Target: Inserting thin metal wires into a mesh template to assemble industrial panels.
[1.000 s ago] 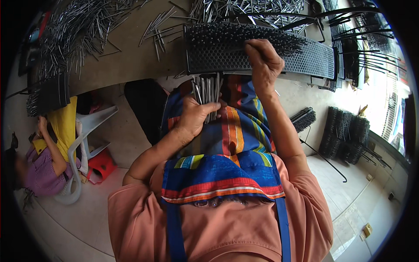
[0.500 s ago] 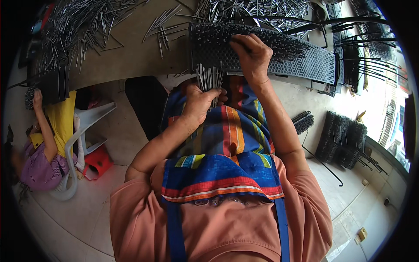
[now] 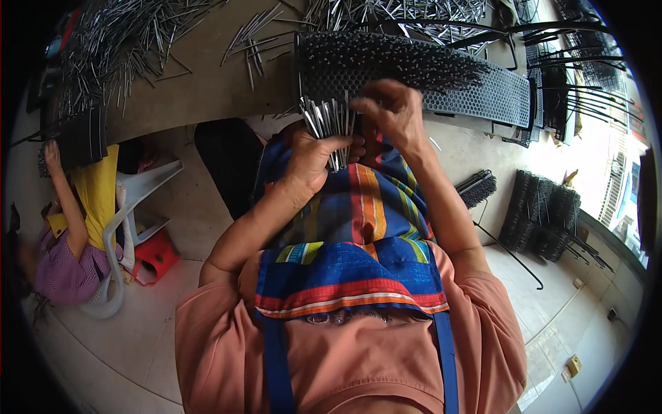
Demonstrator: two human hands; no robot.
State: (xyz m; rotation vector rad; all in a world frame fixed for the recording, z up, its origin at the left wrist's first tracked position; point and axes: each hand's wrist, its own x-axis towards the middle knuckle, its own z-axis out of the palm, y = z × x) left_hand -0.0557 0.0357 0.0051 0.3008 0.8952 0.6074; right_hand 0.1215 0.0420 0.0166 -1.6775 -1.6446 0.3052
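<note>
My left hand (image 3: pixel 312 160) is closed round a bundle of thin metal rods (image 3: pixel 325 121), held upright over my lap with their tops fanned out. Just right of the bundle is my right hand (image 3: pixel 401 119), its fingers bent toward the rod tops and smeared by motion. Whether it pinches a rod I cannot make out. Beyond both hands lies a long, curved dark panel (image 3: pixel 483 107) full of small holes. Many short dark rods (image 3: pixel 393 58) stand in its far and left holes, while bare holes show along its near edge and right end.
Loose rods (image 3: pixel 124 55) are heaped on the brown table (image 3: pixel 207 90), with another pile behind the panel. At left a co-worker's hand (image 3: pixel 52 157) touches a similar dark panel, beside a white chair (image 3: pixel 114 255). Black brush-like bundles (image 3: pixel 541 214) stand on the floor at right.
My right hand has come down from above the panel toward the bundle. The left hand's rods have tilted and spread a little. The co-worker's hand has shifted slightly.
</note>
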